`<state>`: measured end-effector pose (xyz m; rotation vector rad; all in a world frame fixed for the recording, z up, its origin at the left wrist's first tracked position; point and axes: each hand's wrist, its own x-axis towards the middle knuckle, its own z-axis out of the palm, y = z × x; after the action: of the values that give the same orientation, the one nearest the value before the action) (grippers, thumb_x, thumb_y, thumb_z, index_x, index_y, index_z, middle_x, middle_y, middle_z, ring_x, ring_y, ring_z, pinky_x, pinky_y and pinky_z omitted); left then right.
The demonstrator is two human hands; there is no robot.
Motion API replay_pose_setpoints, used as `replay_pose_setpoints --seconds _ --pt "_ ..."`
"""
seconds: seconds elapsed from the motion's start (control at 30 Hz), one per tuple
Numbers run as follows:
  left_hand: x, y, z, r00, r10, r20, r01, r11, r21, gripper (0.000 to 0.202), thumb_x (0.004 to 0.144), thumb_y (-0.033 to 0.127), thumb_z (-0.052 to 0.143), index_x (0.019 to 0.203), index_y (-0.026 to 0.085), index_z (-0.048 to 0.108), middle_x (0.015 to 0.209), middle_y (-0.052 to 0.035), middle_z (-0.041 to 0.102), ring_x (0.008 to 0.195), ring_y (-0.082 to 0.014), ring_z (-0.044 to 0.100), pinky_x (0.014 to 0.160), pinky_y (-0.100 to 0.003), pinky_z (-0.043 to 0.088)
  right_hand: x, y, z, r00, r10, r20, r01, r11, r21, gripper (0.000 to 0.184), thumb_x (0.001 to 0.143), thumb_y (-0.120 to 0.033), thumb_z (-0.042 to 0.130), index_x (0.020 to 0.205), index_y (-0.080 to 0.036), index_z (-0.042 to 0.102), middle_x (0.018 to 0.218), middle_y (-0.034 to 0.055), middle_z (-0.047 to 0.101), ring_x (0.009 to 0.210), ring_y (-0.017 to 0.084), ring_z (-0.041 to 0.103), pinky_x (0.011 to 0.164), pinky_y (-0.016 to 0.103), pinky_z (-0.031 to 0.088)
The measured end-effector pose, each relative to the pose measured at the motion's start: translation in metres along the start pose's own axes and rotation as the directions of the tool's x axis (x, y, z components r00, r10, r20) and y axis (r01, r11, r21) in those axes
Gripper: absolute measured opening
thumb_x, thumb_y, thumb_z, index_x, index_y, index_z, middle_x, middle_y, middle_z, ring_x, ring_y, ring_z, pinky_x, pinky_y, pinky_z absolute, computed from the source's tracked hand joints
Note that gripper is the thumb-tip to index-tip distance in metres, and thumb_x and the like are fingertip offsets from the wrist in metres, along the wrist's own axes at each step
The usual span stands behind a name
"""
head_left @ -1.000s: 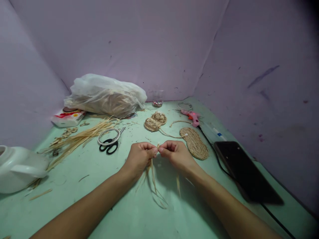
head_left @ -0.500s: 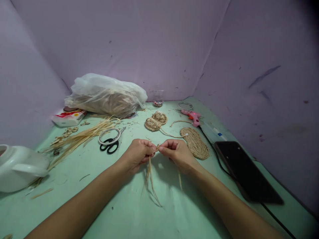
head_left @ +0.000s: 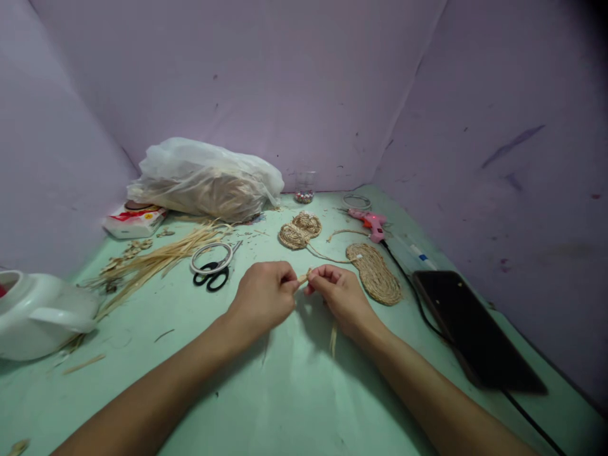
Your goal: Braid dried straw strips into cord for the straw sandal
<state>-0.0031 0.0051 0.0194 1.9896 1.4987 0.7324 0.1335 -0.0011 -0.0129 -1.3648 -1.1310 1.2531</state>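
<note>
My left hand and my right hand meet over the middle of the green table, both closed in a pinch. Between their fingertips runs a short length of straw-coloured fibre strands. Loose strand ends hang below my right hand. Just beyond the right hand lies a sole-shaped piece of coiled braid. A cord links it to a second coiled braid piece farther back, which has raised loops. Most of the strands are hidden inside the fingers.
Left are black-handled scissors under a white ring, loose fibre strands, a white pitcher and a tissue pack. Behind sit a plastic bag and a bead jar. A pink glue gun and a phone lie right.
My left hand has turned over, its back now facing up, and the strands that hung beneath it are mostly out of sight. The right hand keeps its pinch.
</note>
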Motion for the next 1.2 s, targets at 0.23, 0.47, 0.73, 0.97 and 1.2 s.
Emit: replay_pose_setpoints --seconds 0.23,0.47,0.73,0.97,1.2 --pt "-0.028 0.011 0.024 0.972 0.230 0.041 -0.230 0.912 0.340 0.023 0.067 0.011 0.044 0.081 0.015 0.062 0.069 -0.0092 0.058 0.052 -0.0161 0.046 0.050 -0.027 0.024 -0.005 0.000 0.006 0.991 0.132 -0.030 -0.120 0.959 0.257 0.010 0.061 -0.022 0.057 0.057 -0.016 0.050 0.040 -0.0078 0.042 0.035 0.004 0.027 0.037 0.019 0.019" --pt "-0.013 0.013 0.006 0.991 0.126 -0.053 -0.122 0.990 0.075 0.016 0.070 0.021 0.049 0.069 0.015 0.063 0.066 -0.0081 0.061 0.059 -0.0171 0.054 0.058 -0.029 0.037 -0.005 -0.001 0.005 0.970 0.222 0.100 -0.242 0.917 0.318 0.017 0.063 -0.025 0.057 0.054 -0.016 0.046 0.038 -0.0085 0.037 0.031 0.003 0.024 0.033 0.019 0.012" --pt "0.009 -0.001 -0.005 0.825 -0.248 0.508 0.532 0.648 -0.546 0.016 0.064 0.024 0.055 0.066 0.009 0.061 0.060 -0.0044 0.060 0.035 -0.0060 0.044 0.031 -0.018 0.031 -0.010 -0.001 0.009 0.957 0.203 0.208 -0.268 0.896 0.355 0.018 0.063 -0.024 0.059 0.051 -0.014 0.048 0.044 -0.0024 0.050 0.036 0.005 0.039 0.037 0.018 0.024" --pt "0.013 -0.011 -0.005 0.786 -0.278 0.553 0.585 0.626 -0.516 0.017 0.057 0.024 0.061 0.051 0.010 0.054 0.040 0.0020 0.048 0.029 -0.0038 0.036 0.028 -0.016 0.022 -0.011 -0.011 0.004 0.948 0.229 0.222 -0.284 0.922 0.262 0.015 0.060 -0.022 0.061 0.053 -0.014 0.051 0.044 -0.0036 0.051 0.034 0.003 0.034 0.036 0.018 0.020" --pt "0.014 -0.014 -0.004 0.822 -0.160 0.546 0.484 0.703 -0.522 0.021 0.055 0.029 0.063 0.051 0.011 0.053 0.038 0.0040 0.045 0.027 -0.0014 0.026 0.030 -0.018 0.011 -0.012 -0.015 0.001 0.964 0.187 0.188 -0.208 0.973 0.100 0.010 0.060 -0.021 0.059 0.056 -0.014 0.054 0.048 -0.0019 0.054 0.032 0.001 0.024 0.034 0.020 0.010"
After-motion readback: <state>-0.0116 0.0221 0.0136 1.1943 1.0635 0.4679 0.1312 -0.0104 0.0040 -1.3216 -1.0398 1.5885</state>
